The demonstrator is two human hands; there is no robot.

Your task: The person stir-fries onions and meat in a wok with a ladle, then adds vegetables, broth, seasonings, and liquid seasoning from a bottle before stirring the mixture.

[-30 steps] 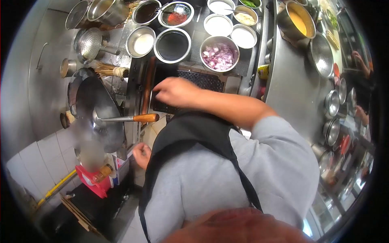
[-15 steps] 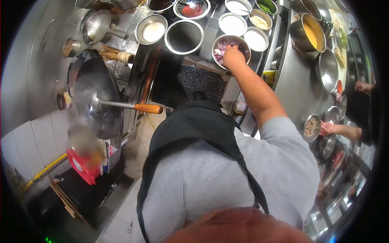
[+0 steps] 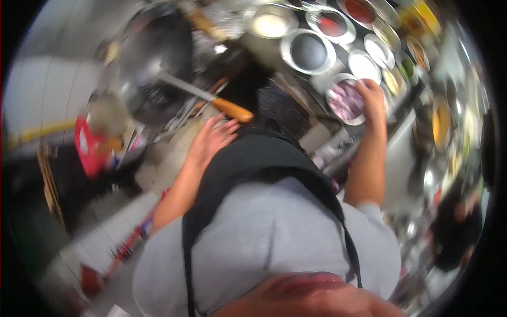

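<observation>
My right hand (image 3: 372,98) is closed at the right rim of a metal bowl, thumb and fingers against its edge. Chopped red onions (image 3: 346,100) fill that bowl (image 3: 357,122). Blur hides exactly how the fingertips sit. My left hand (image 3: 214,138) is empty, with its fingers spread, just below the orange wooden handle (image 3: 232,109) of a long metal wok tool. There is a small gap between hand and handle. The tool's far end rests in a large dark wok (image 3: 158,90); its head is too smeared to make out.
A bowl of dark liquid (image 3: 308,51) and a bowl with something white (image 3: 270,22) stand behind. Near the onions are white-filled bowls (image 3: 364,66) and a red sauce bowl (image 3: 360,9). A red plastic container (image 3: 91,150) is at left. Another person (image 3: 457,224) stands at right.
My right hand has moved from inside the onions to the bowl's rim. My left hand has come into view beside the wooden handle. The whole view has turned and is now blurred.
</observation>
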